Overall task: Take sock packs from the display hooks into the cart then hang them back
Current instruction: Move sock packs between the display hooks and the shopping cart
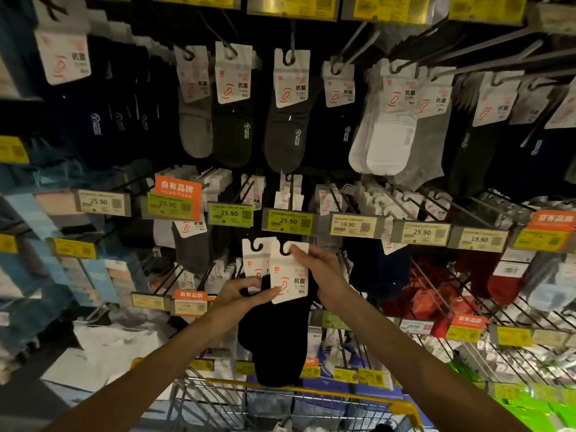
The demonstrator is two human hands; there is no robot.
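Note:
I hold two black sock packs (280,332) with white header cards in front of the display, above the cart (311,400). My left hand (240,297) pinches the lower edge of the front card (288,275) and the socks. My right hand (321,275) grips the card's right side, fingertips at its hook cut-out. A second card (254,260) sticks up behind, to the left. The packs hang on no hook; they sit just below the 25.90 price tag (288,221) and its hook (291,188).
Rows of hooks carry grey, black and white sock packs (290,113) above. Price-tag rails cross the middle. Wire racks with red packs (436,294) slope at the right. Boxed goods fill the left shelves. The cart's yellow-rimmed wire basket is below my arms.

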